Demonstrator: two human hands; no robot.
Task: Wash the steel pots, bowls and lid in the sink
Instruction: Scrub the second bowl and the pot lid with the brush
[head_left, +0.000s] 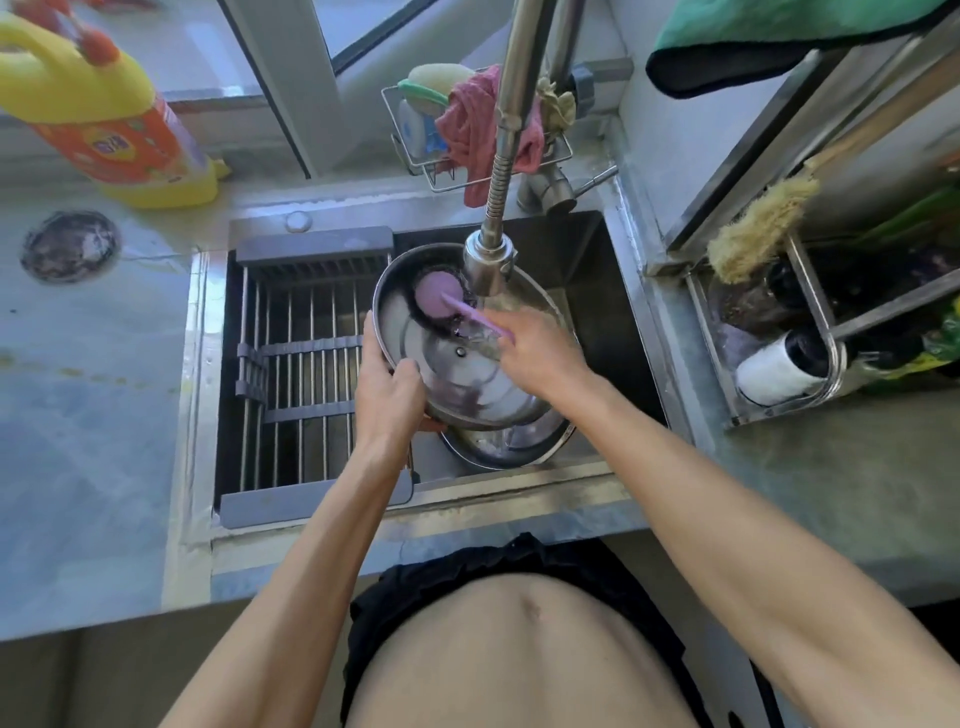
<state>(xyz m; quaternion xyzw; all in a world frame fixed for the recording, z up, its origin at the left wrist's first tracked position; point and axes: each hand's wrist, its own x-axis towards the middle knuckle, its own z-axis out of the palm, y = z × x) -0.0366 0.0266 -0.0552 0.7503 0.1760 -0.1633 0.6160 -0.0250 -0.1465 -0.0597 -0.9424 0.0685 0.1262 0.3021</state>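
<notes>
A round steel lid (415, 343) is held tilted over the sink (592, 312), inner side up, under the faucet head (488, 265). My left hand (387, 395) grips the lid's near-left rim. My right hand (530, 348) grips the handle of a purple dish brush (439, 301), whose round head rests on the lid's far side. Water runs from the faucet onto the lid. Below the lid lies a steel pot or bowl (498, 447) in the sink, mostly hidden.
A grey drain rack (296, 374) spans the sink's left half. A yellow detergent bottle (98, 109) stands at the back left. A wire caddy (441, 130) with sponges and a pink cloth hangs behind the faucet. A steel rack (779, 332) with utensils stands at the right.
</notes>
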